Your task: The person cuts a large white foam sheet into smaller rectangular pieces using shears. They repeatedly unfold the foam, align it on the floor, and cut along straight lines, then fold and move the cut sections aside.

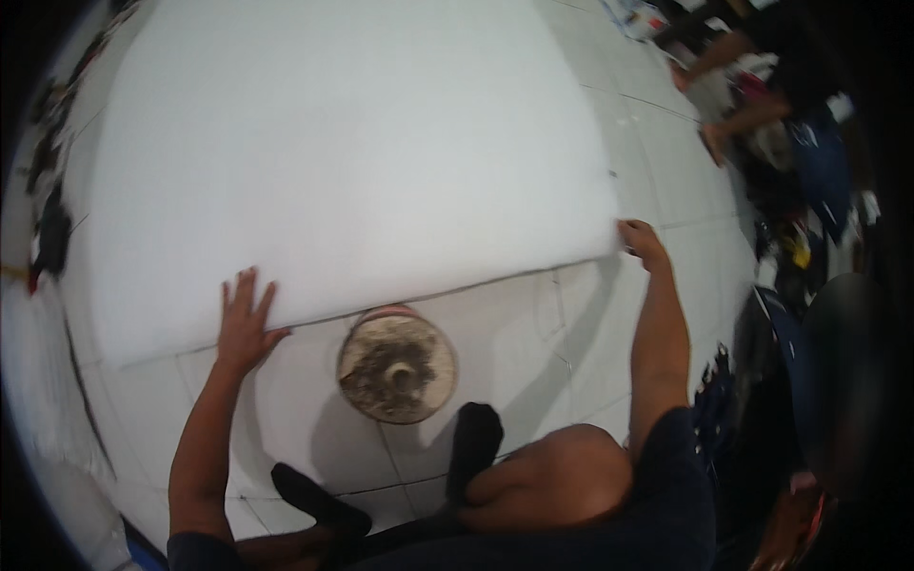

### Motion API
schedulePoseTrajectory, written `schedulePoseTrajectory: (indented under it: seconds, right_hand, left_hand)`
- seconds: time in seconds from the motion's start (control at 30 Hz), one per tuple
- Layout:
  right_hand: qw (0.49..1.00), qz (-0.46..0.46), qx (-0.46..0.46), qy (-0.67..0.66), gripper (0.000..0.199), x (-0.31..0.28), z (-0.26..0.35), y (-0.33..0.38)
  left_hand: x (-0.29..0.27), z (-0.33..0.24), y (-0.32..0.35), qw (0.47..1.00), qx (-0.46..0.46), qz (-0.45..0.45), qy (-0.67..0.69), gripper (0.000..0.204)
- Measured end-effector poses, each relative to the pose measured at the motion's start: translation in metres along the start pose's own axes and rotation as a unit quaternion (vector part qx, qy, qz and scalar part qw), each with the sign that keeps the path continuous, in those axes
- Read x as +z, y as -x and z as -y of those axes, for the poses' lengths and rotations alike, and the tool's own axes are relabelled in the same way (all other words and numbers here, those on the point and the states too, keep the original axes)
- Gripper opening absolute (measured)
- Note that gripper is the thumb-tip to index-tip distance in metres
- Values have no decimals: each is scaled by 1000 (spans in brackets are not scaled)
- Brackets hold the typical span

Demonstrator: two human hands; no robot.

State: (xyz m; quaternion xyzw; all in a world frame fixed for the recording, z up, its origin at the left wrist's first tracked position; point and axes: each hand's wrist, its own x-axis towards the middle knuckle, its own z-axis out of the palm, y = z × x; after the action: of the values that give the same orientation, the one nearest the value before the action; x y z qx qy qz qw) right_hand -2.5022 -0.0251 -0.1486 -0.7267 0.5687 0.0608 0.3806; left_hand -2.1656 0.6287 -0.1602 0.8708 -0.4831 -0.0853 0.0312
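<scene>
A large white sheet, soft-looking like batting [352, 162], lies spread over the tiled floor. My left hand [248, 324] rests palm down on its near edge toward the left, fingers spread. At the near right corner of the sheet, my right hand [643, 240] is closed, its fingers pinching the sheet's edge. Between my arms, just under the near edge, stands a round, worn object with a dirty pale top and a raised centre [398, 366]; its kind is unclear.
Pale floor tiles [514, 324] show around the sheet. My feet in black socks [476, 433] are behind the round object. At the upper right, another person's arms [752, 114] reach in beside dark cloth items. White plastic-like bundles [48, 381] line the left side.
</scene>
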Motion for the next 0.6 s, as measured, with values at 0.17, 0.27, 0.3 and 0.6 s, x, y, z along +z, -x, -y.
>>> schedulePoseTrajectory:
  seconds: [0.17, 0.27, 0.3, 0.6]
  right_hand:
    - [997, -24, 21, -71, 46, -11, -9, 3]
    - [996, -66, -3, -63, 46, -14, -29, 3]
    - [995, -64, -3, -78, 45, -10, -28, 4]
    - [987, -154, -51, 13, 37, 11, -19, 12]
  left_hand:
    - [5, -7, -8, 998, 37, -40, -29, 88]
    - [5, -12, -13, 997, 52, -44, -32, 87]
    - [4, -12, -12, 998, 43, -33, -33, 87]
    - [2, -15, -3, 998, 43, -15, -40, 83]
